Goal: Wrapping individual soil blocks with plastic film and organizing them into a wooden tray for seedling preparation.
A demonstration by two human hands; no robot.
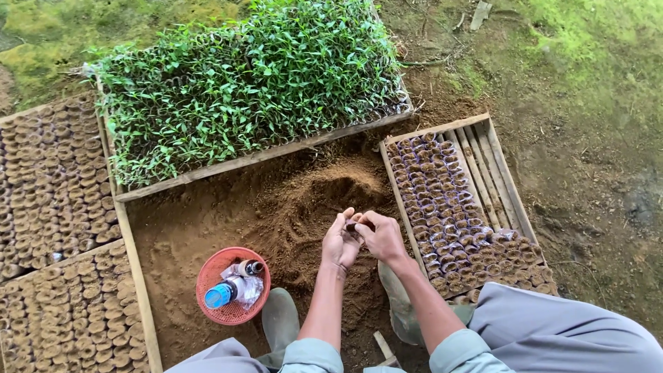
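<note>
Fingers (353,222) of both hands pinch closed on what seems a small, dark, soil-filled pot (352,226).

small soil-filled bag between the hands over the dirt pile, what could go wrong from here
1. The small bag is pinched between the left hand and right hand above the loose soil heap; a weak grip could spill its fill.
2. The wooden crate of filled bags sits right beside the right forearm, so an elbow swing might topple the nearest rows.
3. The red basket with bottles lies near the left boot and could be kicked over.
</note>
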